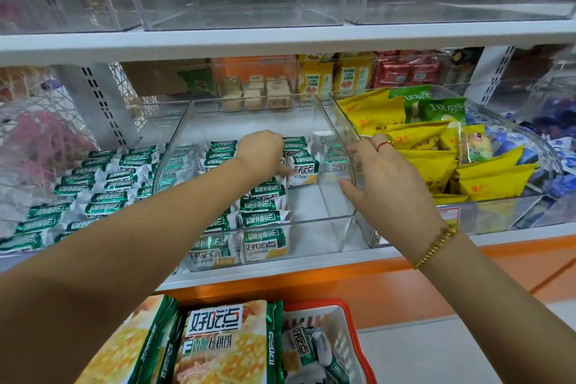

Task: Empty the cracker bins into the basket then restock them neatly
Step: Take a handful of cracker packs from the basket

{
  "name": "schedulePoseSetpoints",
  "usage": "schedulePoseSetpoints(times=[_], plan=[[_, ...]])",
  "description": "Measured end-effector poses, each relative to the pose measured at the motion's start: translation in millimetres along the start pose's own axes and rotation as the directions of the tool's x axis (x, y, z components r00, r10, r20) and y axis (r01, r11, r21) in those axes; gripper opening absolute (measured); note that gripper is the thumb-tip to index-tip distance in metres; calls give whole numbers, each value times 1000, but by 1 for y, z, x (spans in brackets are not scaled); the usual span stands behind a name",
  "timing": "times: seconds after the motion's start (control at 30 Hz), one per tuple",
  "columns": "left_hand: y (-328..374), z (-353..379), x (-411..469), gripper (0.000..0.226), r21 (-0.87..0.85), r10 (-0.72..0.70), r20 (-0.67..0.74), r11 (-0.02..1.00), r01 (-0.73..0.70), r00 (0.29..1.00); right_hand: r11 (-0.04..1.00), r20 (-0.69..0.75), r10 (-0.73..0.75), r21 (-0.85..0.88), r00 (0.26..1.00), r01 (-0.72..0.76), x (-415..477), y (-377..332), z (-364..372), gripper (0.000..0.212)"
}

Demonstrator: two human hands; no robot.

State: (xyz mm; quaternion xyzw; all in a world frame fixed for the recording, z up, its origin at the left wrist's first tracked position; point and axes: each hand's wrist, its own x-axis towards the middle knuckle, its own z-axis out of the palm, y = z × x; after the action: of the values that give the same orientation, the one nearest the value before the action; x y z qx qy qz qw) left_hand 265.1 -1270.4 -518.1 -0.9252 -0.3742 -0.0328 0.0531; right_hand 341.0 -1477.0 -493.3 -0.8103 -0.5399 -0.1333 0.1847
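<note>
A clear plastic bin (318,224) sits in the middle of the shelf, with green-and-white cracker packets (265,218) lined up along its left half. My left hand (260,151) reaches deep into the bin, fingers curled down among the packets near an upright packet (304,170); what it grips is hidden. My right hand (383,178) rests on the bin's right wall with spread fingers. Below, a red basket (352,321) holds more small packets (307,349) and large cracker bags (224,343).
A second bin (43,227) to the left holds rows of the same green packets. To the right stands a bin (505,209) of yellow and green snack bags. Clear bins line the upper shelf (280,40). An orange shelf front (389,271) runs below.
</note>
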Motion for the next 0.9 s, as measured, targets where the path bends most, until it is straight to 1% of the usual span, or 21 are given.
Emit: schedulePoseSetpoints(times=[0.07, 0.13, 0.17, 0.23, 0.27, 0.33, 0.37, 0.43, 0.47, 0.5, 0.57, 0.6, 0.7, 0.8, 0.9], plan=[[-4, 0, -5, 55, -30, 2, -9, 1000, -2, 1000, 1000, 4, 16, -16, 1000, -16, 1, 0, 0, 40], [-7, 1, -8, 44, -65, 10, 2, 998, -10, 1000, 994, 7, 9, -110, 1000, -8, 0, -5, -1, 43], [-8, 1, -9, 38, -93, 12, 4, 996, -12, 1000, 985, -23, -28, -173, 999, 23, 1, -8, 1, 44], [-13, 3, -11, 33, -174, 0, 10, 985, 1, 1000, 978, -173, -119, -188, 978, 85, 3, -18, 5, 43], [-15, 5, -11, 31, -215, -9, 14, 976, 12, 1000, 974, -166, -156, -192, 974, 123, 5, -25, 7, 40], [-22, 8, -12, 29, -277, -27, 12, 960, 29, 1000, 975, 41, -148, -159, 988, 153, 13, -43, 9, 28], [-24, 10, -13, 26, -299, -31, 5, 954, 31, 1000, 977, 203, -116, -153, 972, 148, 18, -49, 13, 24], [-26, 12, -16, 20, -314, -21, -18, 949, 14, 1000, 973, 459, -73, -163, 885, 165, 31, -60, 24, 17], [-25, 12, -17, 16, -313, -7, -39, 950, -5, 999, 970, 547, -53, -171, 836, 173, 38, -65, 29, 15], [-24, 13, -18, 14, -305, 12, -56, 952, -29, 998, 969, 616, -23, -180, 788, 169, 44, -67, 37, 18], [-22, 15, -19, 18, -295, 48, -62, 953, -64, 997, 965, 698, 18, -199, 716, 171, 58, -68, 52, 25], [-21, 16, -20, 20, -291, 51, -49, 955, -63, 997, 960, 725, 38, -217, 687, 176, 65, -66, 57, 22], [-23, 14, -24, 19, -268, 14, -34, 963, -23, 999, 943, 781, 53, -243, 622, 226, 79, -64, 70, 24], [-25, 8, -26, 18, -276, -46, -43, 961, 33, 998, 942, 782, 66, -253, 620, 218, 87, -66, 79, 30], [-24, 6, -25, 18, -287, -70, -38, 956, 56, 997, 938, 743, 89, -287, 664, 195, 91, -66, 84, 42]])
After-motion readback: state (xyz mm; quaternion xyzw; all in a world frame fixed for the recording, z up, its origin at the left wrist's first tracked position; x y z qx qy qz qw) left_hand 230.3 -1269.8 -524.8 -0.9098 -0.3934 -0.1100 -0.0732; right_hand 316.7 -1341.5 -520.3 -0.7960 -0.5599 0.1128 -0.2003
